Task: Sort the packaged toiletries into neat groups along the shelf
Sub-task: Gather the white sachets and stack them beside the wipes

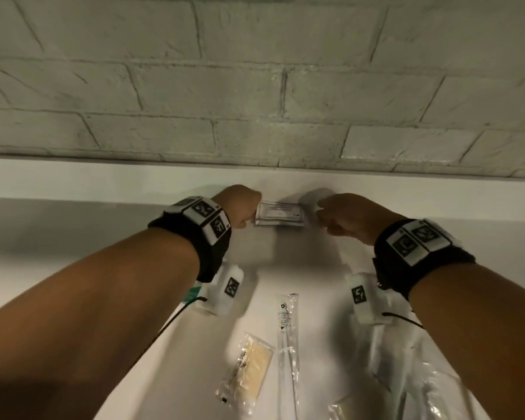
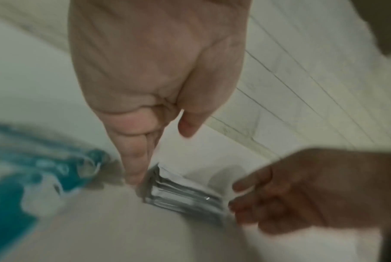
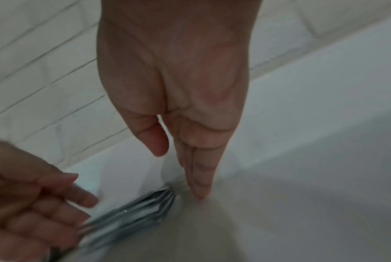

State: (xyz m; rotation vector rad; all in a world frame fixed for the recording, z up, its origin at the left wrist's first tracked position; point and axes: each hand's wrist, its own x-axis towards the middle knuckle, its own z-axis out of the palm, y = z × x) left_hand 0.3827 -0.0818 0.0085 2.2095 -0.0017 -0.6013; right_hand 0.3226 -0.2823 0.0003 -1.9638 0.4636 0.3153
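Observation:
A small stack of white conditioner sachets lies flat at the back of the white shelf, close to the brick wall. My left hand stands at the stack's left end, its straight fingers pointing down and touching the sachets. My right hand stands at the right end with its fingers straight, their tips on the shelf just beside the sachets. Neither hand curls round anything. The stack sits between the two palms.
Nearer to me lie a toothbrush in a clear sleeve, a clear packet with a pale yellow item and crumpled clear bags at the right. A teal-printed packet lies under my left wrist. The brick wall closes the back.

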